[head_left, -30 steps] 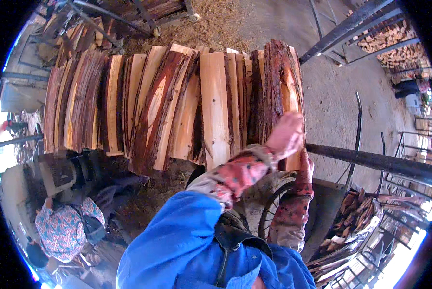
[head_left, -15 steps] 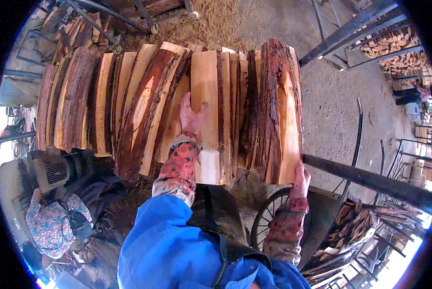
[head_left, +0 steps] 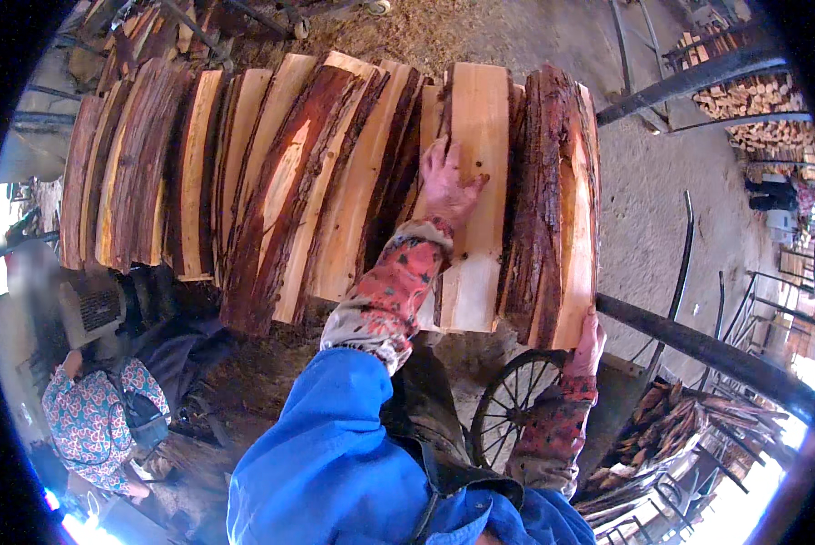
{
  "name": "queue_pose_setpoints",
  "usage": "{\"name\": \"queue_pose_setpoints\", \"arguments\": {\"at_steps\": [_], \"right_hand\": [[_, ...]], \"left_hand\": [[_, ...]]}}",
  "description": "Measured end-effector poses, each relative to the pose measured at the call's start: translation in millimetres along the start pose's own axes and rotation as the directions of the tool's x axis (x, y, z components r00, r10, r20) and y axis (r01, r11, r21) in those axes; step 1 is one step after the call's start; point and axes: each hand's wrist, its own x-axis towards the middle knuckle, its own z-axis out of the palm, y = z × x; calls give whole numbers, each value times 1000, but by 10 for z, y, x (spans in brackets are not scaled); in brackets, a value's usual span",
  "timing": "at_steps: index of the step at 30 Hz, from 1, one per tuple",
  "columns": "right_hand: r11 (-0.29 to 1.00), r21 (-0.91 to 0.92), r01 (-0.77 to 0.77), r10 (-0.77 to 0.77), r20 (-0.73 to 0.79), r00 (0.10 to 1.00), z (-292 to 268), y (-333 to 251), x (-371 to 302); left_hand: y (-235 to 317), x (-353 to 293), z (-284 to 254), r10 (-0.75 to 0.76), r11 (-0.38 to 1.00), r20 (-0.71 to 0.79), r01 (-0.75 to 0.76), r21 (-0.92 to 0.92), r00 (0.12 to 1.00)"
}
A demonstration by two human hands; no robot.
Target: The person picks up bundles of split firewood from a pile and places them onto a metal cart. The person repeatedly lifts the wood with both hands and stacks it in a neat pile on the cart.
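Well, the pale plank (head_left: 475, 238) stands out in the long row of split logs (head_left: 271, 195), near the row's right end and just beside the big bark-covered log (head_left: 553, 218) that finishes it. The left grip (head_left: 449, 188) lies on the plank's upper half, released — fingers spread toward the far end, thumb out to the right, palm down on the wood. The right grip (head_left: 588, 343) is at the near end of the bark-covered log, against its right-hand corner; from here I cannot tell whether it clasps the wood or only rests there.

Both forearms wear red patterned cuffs, and the left arm carries a blue sleeve (head_left: 312, 454) above its cuff. Below the logs I can see a spoked wheel (head_left: 514, 411), and a dark metal bar (head_left: 711, 354) reaches off to the right. A heap of bark strips (head_left: 652, 440) lies beyond the right forearm, while more stacked firewood (head_left: 770, 120) fills the far upper right. Over at the lower left — well apart from the logs — a co-worker (head_left: 98, 422) in a patterned top bends at something.
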Motion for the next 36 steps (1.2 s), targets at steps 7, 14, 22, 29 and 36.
{"name": "queue_pose_setpoints", "arguments": {"at_steps": [7,14,22,29,36], "right_hand": [[995,97,-10,17,-74,997,173,-193,-108],[999,44,-30,34,-87,996,217,-300,-182],[994,107,-2,5,-26,1000,185,-130,-46],[995,99,28,-30,16,999,158,-141,-79],[993,120,18,-28,81,996,94,-256,-192]], "left_hand": [[2,51,-104,-18,997,118,27,-75,993],[206,102,49,-31,996,231,50,-74,973],[-228,-651,39,-24,909,203,106,-403,979],[466,-1990,-1754,130,989,-140,-138,-48,982],[-155,-2783,-2838,-663,749,-281,607,-267,694]]}}
